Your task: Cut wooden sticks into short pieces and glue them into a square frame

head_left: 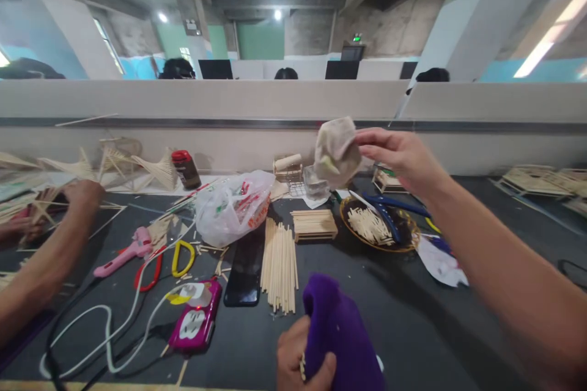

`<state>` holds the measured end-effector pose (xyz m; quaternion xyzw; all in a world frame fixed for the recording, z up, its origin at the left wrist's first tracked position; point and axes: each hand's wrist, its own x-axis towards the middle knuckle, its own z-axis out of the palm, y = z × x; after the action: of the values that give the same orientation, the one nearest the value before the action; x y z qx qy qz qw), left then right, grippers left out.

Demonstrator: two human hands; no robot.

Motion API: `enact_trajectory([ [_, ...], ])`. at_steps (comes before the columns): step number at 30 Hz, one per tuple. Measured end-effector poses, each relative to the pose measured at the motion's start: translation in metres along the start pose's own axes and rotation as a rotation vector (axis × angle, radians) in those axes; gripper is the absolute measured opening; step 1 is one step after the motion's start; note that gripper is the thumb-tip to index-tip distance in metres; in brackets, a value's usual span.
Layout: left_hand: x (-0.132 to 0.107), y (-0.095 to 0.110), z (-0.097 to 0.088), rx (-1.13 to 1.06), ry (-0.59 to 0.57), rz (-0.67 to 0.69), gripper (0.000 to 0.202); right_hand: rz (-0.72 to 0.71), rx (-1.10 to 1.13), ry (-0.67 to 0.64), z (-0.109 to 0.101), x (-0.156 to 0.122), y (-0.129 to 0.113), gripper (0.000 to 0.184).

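Observation:
My right hand [389,149] is raised above the far side of the table, pinching a crumpled off-white cloth [338,149]. At the near edge my left hand [293,354] is closed around a purple cloth [342,336]. Short wooden stick ends [302,366] poke out between the same fingers. Just beyond the purple cloth lies a fan of long wooden sticks [279,266]. A small slatted wooden piece [314,224] sits behind them. Under my right arm is a woven basket [343,211] holding short sticks [369,226] and a blue-handled tool [387,220].
A black phone [243,275], plastic bag [233,211], magenta power strip [197,321] with looping cables, and pink glue gun [126,252] lie left. A co-worker's hands [82,201] handle a stick frame at far left. A low partition [293,101] runs behind.

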<state>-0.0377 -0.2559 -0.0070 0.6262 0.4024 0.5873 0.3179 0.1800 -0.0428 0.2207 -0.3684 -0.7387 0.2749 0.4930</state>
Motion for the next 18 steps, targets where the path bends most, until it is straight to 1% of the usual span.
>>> enact_trajectory([
  [2, 0.001, 0.006, -0.004, 0.043, -0.007, -0.019, 0.024, -0.032, -0.060, 0.054, -0.017, -0.037, -0.029, 0.029],
  [3, 0.002, 0.008, -0.006, 0.045, -0.033, -0.024, 0.022, -0.058, -0.128, 0.079, -0.020, -0.057, -0.038, 0.027],
  [4, 0.004, 0.010, -0.007, 0.042, -0.052, -0.021, 0.022, -0.067, -0.203, 0.105, -0.019, -0.076, -0.043, 0.027],
  [5, 0.005, 0.010, -0.008, 0.034, -0.064, -0.011, 0.021, -0.058, -0.288, 0.117, -0.013, -0.096, -0.043, 0.027],
  [6, 0.005, 0.009, -0.008, 0.026, -0.067, 0.001, 0.021, -0.046, -0.372, 0.119, -0.002, -0.116, -0.038, 0.028],
  [7, 0.006, 0.008, -0.007, 0.021, -0.060, 0.014, 0.021, -0.029, -0.452, 0.116, 0.013, -0.136, -0.030, 0.028],
  [8, 0.006, 0.007, -0.007, 0.019, -0.053, 0.024, 0.021, -0.037, -0.533, 0.120, 0.032, -0.154, -0.019, 0.029],
  [10, 0.006, 0.004, -0.005, 0.023, -0.047, 0.030, 0.020, -0.024, -0.710, 0.079, 0.074, -0.184, 0.009, 0.035],
  [12, 0.005, 0.004, -0.003, 0.033, -0.036, 0.004, 0.020, 0.015, -0.872, -0.044, 0.112, -0.201, 0.037, 0.036],
  [13, 0.005, 0.006, -0.002, 0.042, -0.018, -0.022, 0.021, 0.014, -0.940, -0.106, 0.126, -0.204, 0.050, 0.034],
  [14, 0.005, 0.008, -0.002, 0.050, 0.002, -0.055, 0.021, 0.011, -0.994, -0.148, 0.136, -0.204, 0.060, 0.032],
  [15, 0.005, 0.010, -0.001, 0.056, 0.025, -0.088, 0.021, 0.031, -1.013, -0.135, 0.140, -0.202, 0.069, 0.030],
  [16, 0.005, 0.012, -0.001, 0.062, 0.043, -0.117, 0.021, 0.054, -1.033, -0.110, 0.139, -0.199, 0.075, 0.030],
  [18, 0.005, 0.015, -0.001, 0.078, 0.034, -0.147, 0.022, 0.092, -1.048, -0.040, 0.123, -0.197, 0.077, 0.031],
])
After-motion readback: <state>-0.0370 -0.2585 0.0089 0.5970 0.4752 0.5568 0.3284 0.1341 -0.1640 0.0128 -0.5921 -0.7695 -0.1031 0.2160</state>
